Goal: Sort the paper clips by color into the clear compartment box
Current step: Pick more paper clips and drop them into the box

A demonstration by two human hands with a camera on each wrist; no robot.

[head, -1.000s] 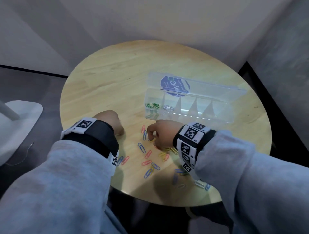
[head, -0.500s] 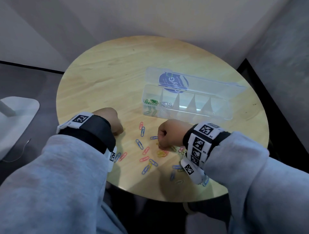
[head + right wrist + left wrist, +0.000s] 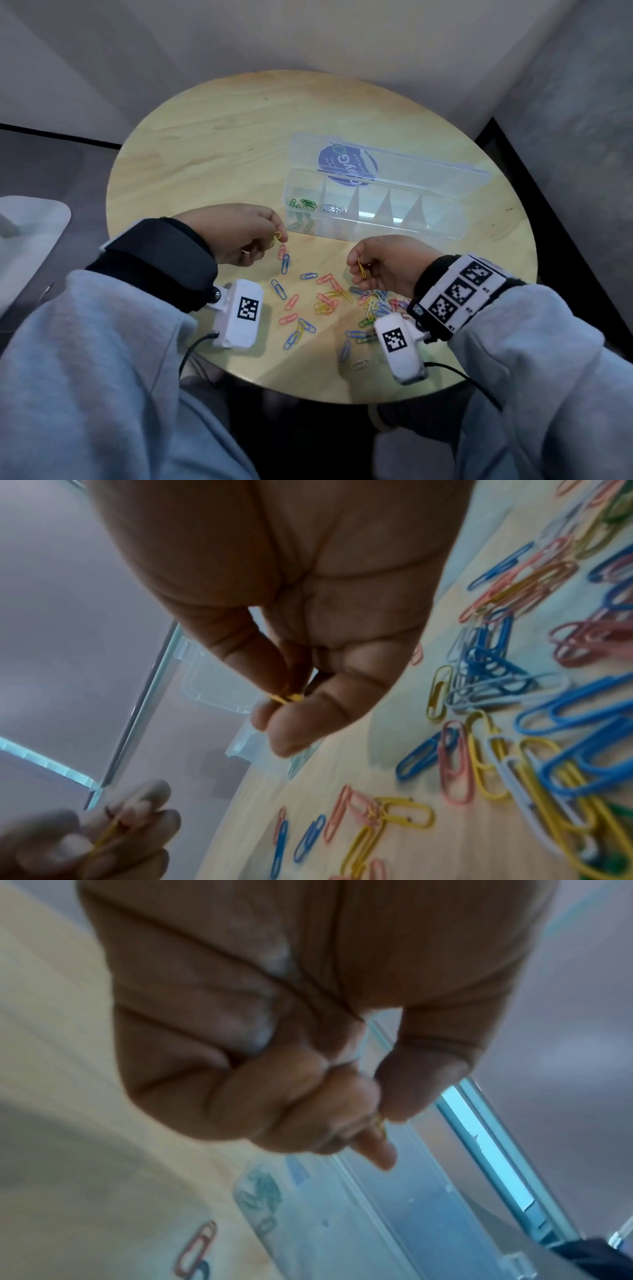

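Observation:
My left hand (image 3: 270,233) is raised just left of the clear compartment box (image 3: 445,226) and pinches a yellow paper clip (image 3: 276,237), also seen as a yellow paper clip (image 3: 379,1122) between thumb and finger. My right hand (image 3: 359,270) hovers over the loose pile and pinches another yellow paper clip (image 3: 361,268), the same yellow clip (image 3: 286,697) in the right wrist view. The box lies open, lid (image 3: 428,164) tipped back. Its leftmost compartment holds green clips (image 3: 303,204), the one beside it white clips (image 3: 334,208). Loose coloured clips (image 3: 325,301) lie scattered on the table.
The round wooden table (image 3: 212,144) stands in a corner between grey walls. A white chair seat (image 3: 30,222) sits off to the left. White wrist cameras (image 3: 239,313) with cables hang under both sleeves near the table's front edge.
Both hands lifted off the table and turned palm inward, each now pinching a yellow clip. The left hand moved right toward the box.

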